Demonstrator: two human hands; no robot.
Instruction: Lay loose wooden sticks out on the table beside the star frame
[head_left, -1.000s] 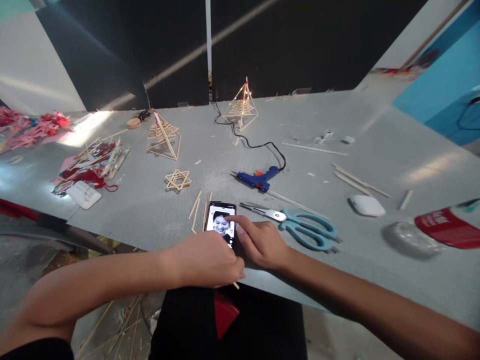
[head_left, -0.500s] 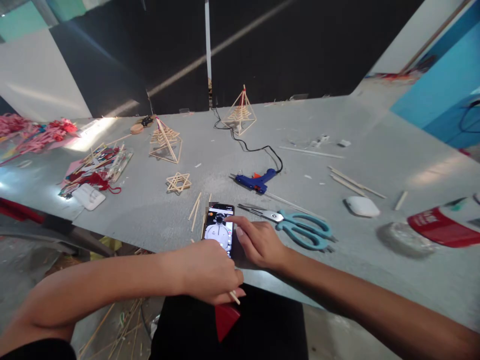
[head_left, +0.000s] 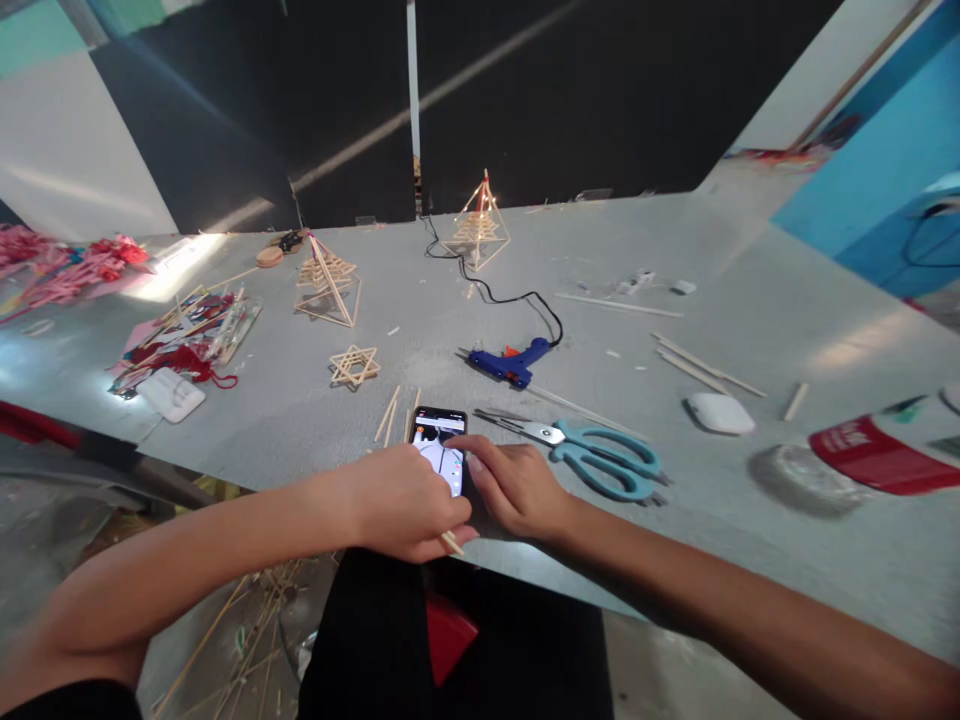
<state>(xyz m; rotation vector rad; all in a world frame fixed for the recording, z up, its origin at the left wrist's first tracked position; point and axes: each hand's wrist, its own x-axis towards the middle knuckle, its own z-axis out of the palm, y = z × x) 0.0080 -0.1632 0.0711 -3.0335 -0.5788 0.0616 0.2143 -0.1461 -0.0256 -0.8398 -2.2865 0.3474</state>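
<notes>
Lying on the table's near edge is a smartphone (head_left: 437, 436) with its lit screen facing up. My right hand (head_left: 517, 490) reaches over it from the right, index finger stretched onto the screen and nothing held. My left hand (head_left: 409, 505) is closed around thin wooden sticks (head_left: 451, 542) whose ends poke out below its fingers; it covers the phone's lower left part. Scissors with blue handles (head_left: 607, 460) lie beside my right hand. Further back rest a blue glue gun (head_left: 510, 362) and a six-pointed star of sticks (head_left: 355, 367).
Two stick pyramids, a left one (head_left: 328, 280) and a back one with glowing lights (head_left: 478, 225), stand behind. A black cord (head_left: 499, 298) runs to the glue gun. Loose sticks (head_left: 705, 365), a white case (head_left: 720, 413) and a red-labelled container (head_left: 862, 450) lie right; bagged craft supplies (head_left: 187, 340) left.
Small lights on the back pyramid now glow. My left hand has shifted slightly up and left with the sticks. The picture on the phone screen has changed; my right hand stays nearly in place.
</notes>
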